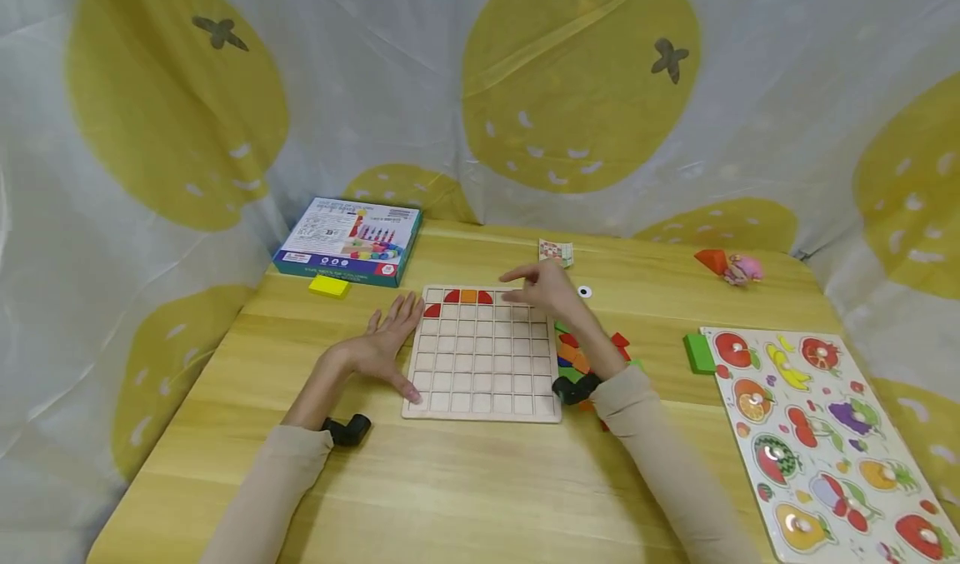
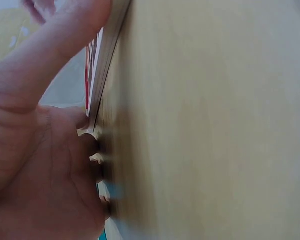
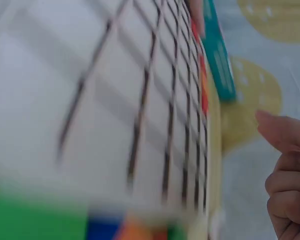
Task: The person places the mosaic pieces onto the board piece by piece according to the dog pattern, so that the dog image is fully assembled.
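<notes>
"On the left?"
"Left hand (image 1: 384,347), fingers spread, thumb against the wooden grid board (image 1: 482,362)."
"Board?"
"Flat on the table (image 1: 465,489) — red quarter-circles (image 1: 432,310), orange square (image 1: 468,296) near far edge."
"Right?"
"Right hand (image 1: 553,289) by far corner — can't tell whether it's pinching."

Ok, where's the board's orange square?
In the head view, the orange square sits in the far row of the board, left of centre, between two red pieces.

Pale grid board (image 1: 483,364) — flat, 3 red tiles (image 1: 432,311) (curved-edged), 1 orange square (image 1: 468,296), at its far end
</notes>
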`<move>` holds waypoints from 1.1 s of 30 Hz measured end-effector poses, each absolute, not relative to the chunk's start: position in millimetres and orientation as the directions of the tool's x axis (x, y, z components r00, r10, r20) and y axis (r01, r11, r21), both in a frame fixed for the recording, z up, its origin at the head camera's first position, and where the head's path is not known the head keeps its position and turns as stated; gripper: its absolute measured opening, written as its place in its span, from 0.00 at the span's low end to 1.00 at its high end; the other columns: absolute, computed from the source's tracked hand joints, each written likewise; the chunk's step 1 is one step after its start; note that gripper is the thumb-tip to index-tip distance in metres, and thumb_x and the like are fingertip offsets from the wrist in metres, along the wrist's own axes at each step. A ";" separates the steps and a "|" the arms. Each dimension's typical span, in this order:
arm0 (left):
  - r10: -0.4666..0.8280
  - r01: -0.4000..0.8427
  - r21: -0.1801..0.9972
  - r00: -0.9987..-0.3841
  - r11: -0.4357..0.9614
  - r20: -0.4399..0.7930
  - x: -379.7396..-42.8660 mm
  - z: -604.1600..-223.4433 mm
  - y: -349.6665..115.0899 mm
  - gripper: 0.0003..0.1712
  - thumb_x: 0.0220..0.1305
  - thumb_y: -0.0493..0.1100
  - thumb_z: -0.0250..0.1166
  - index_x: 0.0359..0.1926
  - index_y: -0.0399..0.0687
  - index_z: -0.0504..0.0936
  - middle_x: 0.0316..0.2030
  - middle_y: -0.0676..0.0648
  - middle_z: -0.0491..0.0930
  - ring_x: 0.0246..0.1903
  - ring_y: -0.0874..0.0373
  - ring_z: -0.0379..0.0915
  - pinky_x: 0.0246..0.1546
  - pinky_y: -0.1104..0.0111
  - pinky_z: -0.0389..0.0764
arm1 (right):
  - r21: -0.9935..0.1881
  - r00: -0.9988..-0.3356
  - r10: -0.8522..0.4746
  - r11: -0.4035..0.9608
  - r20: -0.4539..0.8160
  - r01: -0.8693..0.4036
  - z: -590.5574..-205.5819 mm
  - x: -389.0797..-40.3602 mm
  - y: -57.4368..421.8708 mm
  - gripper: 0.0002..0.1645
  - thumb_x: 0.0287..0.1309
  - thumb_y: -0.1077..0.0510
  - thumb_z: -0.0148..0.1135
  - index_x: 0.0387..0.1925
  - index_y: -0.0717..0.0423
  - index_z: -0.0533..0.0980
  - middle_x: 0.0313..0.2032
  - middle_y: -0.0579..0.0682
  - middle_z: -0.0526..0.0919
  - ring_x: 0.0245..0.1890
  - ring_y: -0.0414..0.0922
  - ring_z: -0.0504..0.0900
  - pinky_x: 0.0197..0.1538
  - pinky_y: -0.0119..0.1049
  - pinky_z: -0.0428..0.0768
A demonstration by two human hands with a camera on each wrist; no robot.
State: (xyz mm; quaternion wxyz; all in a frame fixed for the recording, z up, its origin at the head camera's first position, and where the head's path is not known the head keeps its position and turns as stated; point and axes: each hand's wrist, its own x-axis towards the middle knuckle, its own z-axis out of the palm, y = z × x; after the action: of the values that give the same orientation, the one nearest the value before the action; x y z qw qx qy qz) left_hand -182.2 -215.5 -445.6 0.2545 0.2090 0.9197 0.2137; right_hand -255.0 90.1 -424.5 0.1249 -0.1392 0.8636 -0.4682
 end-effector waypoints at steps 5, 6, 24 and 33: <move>0.488 0.266 0.505 -0.785 0.821 -0.381 -181.0 -444.9 -215.2 0.86 0.32 0.66 0.79 0.75 0.44 0.27 0.75 0.39 0.18 0.74 0.39 0.13 0.70 0.37 0.24 | -0.801 -0.973 -0.202 0.598 -0.112 -0.032 -431.9 -265.3 171.4 0.19 0.53 0.59 0.71 0.48 0.57 0.83 0.11 0.41 0.58 0.13 0.40 0.56 0.20 0.32 0.58; 0.488 0.264 0.507 -0.784 0.821 -0.383 -180.6 -444.1 -215.5 0.85 0.32 0.66 0.79 0.75 0.45 0.27 0.75 0.39 0.18 0.74 0.39 0.13 0.70 0.38 0.23 | -0.789 -0.976 -0.169 0.615 -0.133 0.001 -434.9 -267.7 182.2 0.19 0.52 0.58 0.72 0.48 0.57 0.83 0.11 0.42 0.59 0.14 0.41 0.57 0.20 0.32 0.59; 0.487 0.264 0.502 -0.781 0.824 -0.390 -182.5 -444.3 -213.6 0.85 0.32 0.67 0.79 0.76 0.47 0.27 0.75 0.39 0.19 0.74 0.40 0.12 0.71 0.39 0.23 | -0.761 -0.942 -0.175 0.638 -0.287 0.114 -451.7 -282.7 201.8 0.20 0.47 0.55 0.75 0.44 0.56 0.84 0.53 0.57 0.79 0.37 0.46 0.63 0.36 0.35 0.65; 0.492 0.266 0.507 -0.780 0.820 -0.386 -181.8 -444.5 -214.4 0.85 0.33 0.66 0.79 0.76 0.46 0.27 0.75 0.39 0.18 0.74 0.40 0.12 0.71 0.39 0.23 | -0.768 -0.940 -0.187 0.632 -0.284 0.106 -454.5 -288.0 198.4 0.18 0.46 0.53 0.76 0.39 0.57 0.84 0.18 0.42 0.66 0.21 0.42 0.56 0.26 0.34 0.59</move>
State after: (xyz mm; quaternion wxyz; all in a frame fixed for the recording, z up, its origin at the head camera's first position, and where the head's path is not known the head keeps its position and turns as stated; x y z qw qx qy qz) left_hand -181.8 -214.4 -444.5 0.2594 0.2064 0.9180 0.2178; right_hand -288.0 198.4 -454.5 0.1712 -0.0229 0.8868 -0.4286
